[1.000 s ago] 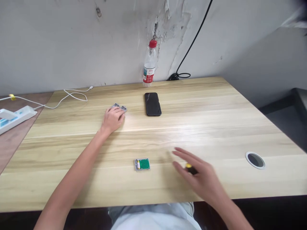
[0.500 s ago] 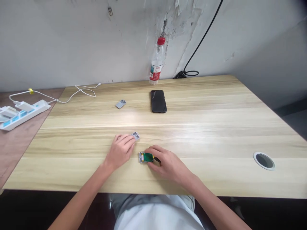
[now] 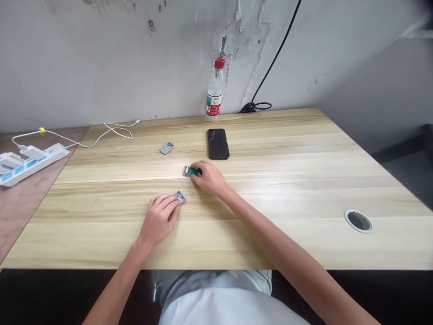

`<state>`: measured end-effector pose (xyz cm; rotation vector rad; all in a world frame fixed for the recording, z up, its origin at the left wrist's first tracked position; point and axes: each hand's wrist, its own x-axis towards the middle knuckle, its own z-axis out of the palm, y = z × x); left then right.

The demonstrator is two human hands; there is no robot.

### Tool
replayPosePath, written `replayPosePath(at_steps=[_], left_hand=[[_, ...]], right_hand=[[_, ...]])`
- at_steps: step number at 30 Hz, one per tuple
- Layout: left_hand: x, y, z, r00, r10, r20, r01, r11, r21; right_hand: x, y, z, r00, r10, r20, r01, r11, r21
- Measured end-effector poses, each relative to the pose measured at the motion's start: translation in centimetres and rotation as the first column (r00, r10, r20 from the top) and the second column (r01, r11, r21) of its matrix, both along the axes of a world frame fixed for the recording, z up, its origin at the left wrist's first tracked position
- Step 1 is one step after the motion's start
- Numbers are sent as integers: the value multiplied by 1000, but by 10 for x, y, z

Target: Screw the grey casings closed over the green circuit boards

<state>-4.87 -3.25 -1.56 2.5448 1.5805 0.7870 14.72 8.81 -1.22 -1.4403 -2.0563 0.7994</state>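
Observation:
My right hand [image 3: 209,176] reaches over the middle of the table, its thumb and fingers closed on a small device with a green circuit board [image 3: 192,171]. My fingers cover the device's right end. Nearer the front edge, my left hand [image 3: 159,216] has its fingertips on a small grey plastic cover [image 3: 180,197], gripping its left end; the hollow inner side faces up. Farther back on the table lies another grey plastic cover [image 3: 167,148], touched by neither hand.
A black phone [image 3: 218,144] lies beyond my right hand, with a red-capped bottle [image 3: 214,92] behind it by the wall. At the left are a white power strip [image 3: 35,164] and white cable [image 3: 115,131]. A round cable grommet [image 3: 358,221] sits at the right.
My right hand has carried the circuit-board device away from me, from beside my left hand toward the phone. My left hand stays on its grey cover. The view has shifted slightly.

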Motion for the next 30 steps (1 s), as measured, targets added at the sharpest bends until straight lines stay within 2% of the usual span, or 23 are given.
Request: replayPosePath(at_steps=[2, 4, 6, 9, 11, 14, 17, 21, 26, 28, 30], left_hand=[[2, 0, 0, 1000, -11, 17, 12, 1000, -8], [4, 2, 0, 998, -29, 54, 31, 999, -25], [4, 7, 1, 993, -27, 112, 32, 999, -39], [0, 19, 4, 990, 16, 141, -4, 997, -82], [-2, 28, 8, 997, 8, 82, 3, 991, -133], [-3, 40, 15, 996, -80, -47, 68, 974, -214], [0, 48, 20, 982, -139, -132, 97, 954, -284], [6, 53, 23, 972, -130, -196, 55, 936, -347], [15, 49, 20, 907, -161, -389, 59, 964, -260], [17, 47, 17, 919, -145, -367, 63, 972, -225], [15, 47, 15, 964, -81, -255, 29, 979, -203]], right_hand=[[-9, 26, -1, 1000, -5, -11, 5, 1000, 17], [-11, 36, -1, 999, 5, -32, -4, 999, 37], [-6, 29, -1, 998, 20, -62, -16, 998, 61], [6, -1, -1, 992, 72, -101, -65, 996, 68], [13, -22, -2, 983, 142, -115, -138, 989, 46], [18, -40, -2, 971, 201, -128, -200, 980, 25], [18, -42, -3, 969, 206, -134, -204, 979, 25], [18, -38, -4, 966, 215, -141, -211, 977, 42], [21, -41, -8, 971, 195, -138, -186, 980, 76], [22, -43, -11, 978, 166, -129, -155, 984, 91], [22, -44, -15, 983, 144, -117, -132, 986, 104]])
